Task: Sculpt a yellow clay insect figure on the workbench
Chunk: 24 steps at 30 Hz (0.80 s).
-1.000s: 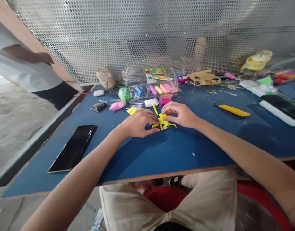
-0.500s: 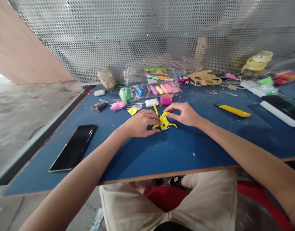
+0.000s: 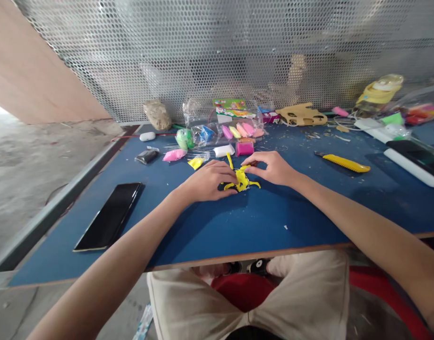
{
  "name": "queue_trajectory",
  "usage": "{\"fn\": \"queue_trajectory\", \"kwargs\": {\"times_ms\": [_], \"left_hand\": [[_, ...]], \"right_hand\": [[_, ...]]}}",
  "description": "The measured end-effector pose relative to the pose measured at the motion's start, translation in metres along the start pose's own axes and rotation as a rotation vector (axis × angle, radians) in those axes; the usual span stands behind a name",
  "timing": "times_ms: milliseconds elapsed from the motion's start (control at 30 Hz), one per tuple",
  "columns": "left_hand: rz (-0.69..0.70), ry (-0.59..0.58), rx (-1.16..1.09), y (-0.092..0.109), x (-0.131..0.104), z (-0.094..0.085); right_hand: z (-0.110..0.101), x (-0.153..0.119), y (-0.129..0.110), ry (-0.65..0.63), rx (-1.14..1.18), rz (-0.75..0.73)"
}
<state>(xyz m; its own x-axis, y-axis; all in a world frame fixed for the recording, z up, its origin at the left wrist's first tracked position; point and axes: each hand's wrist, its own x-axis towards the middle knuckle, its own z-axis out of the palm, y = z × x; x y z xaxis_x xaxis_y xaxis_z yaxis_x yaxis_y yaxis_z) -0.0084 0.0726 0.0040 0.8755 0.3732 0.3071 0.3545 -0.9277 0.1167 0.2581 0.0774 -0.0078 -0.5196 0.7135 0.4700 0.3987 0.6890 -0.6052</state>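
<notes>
A flat yellow modelling-clay piece (image 3: 242,180), with several thin strips sticking out like rays or legs, lies on the blue table before me. My left hand (image 3: 214,181) is curled over its left side, fingertips and thumb closed on that edge and partly covering it. At the upper right edge, my right hand (image 3: 269,168) pinches one short yellow clay strip (image 3: 245,167) between thumb and fingers. Another strip points away from me, between the hands. Just beyond are a white clay packet (image 3: 224,150), a magenta clay block (image 3: 244,148) and a yellow clay packet (image 3: 196,163).
A black phone (image 3: 110,216) lies at left, a yellow utility knife (image 3: 344,163) at right. Behind are pink (image 3: 174,155) and black clay packets (image 3: 147,155), a plastic bag of coloured clay (image 3: 241,130) and a tan cut-out piece (image 3: 302,114). A perforated metal panel (image 3: 220,56) closes the back.
Both hands keep nearly the same place and grip on the yellow clay. Only a very slight shift of the whole view shows.
</notes>
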Motion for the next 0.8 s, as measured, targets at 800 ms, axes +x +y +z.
{"fn": "queue_trajectory", "kwargs": {"times_ms": [800], "left_hand": [[0.052, -0.045, 0.078, -0.0001, -0.0048, -0.0025]], "right_hand": [[-0.0032, -0.0004, -0.0014, -0.107, -0.026, -0.02]]}}
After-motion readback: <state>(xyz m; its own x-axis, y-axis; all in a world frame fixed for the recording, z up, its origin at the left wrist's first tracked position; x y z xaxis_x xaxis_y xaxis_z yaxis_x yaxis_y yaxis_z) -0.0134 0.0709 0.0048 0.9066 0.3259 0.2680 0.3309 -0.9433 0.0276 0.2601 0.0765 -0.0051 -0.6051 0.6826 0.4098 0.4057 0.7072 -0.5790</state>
